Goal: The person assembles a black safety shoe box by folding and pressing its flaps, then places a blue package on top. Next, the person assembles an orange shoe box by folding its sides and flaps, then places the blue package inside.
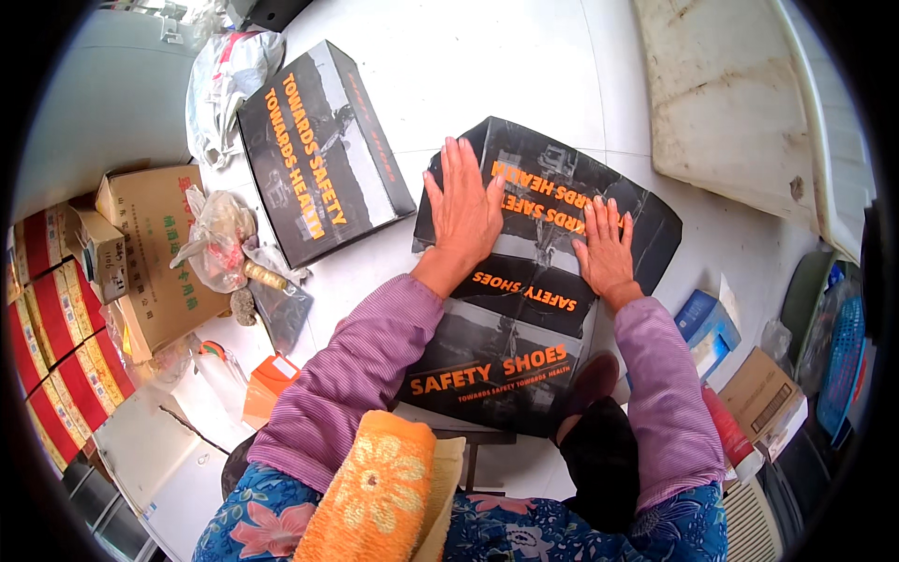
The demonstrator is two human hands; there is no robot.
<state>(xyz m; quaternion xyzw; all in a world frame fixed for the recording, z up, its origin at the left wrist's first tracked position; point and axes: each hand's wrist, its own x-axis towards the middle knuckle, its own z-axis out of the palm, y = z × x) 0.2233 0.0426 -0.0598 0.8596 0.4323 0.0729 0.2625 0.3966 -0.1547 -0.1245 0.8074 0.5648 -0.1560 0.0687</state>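
A black shoe box with orange lettering (524, 323) lies unfolded or partly flattened on the floor in front of me, its panels creased and bent. Flat on its upper left part rests my left hand (462, 201), fingers stretched out. My right hand (609, 248) lies on the right side of the same cardboard, fingers slightly spread. Neither hand grips anything. To the left stands a second black box (314, 155), closed and boxy in shape, set at an angle apart from my hands.
Left of me are a brown carton (154, 244), a clear plastic bag (218, 239), a white bag (220, 98) and red-gold boxes (61, 314). A stained pale panel (730, 103) borders the upper right. A blue box (704, 323) and a blue basket (840, 365) sit at right.
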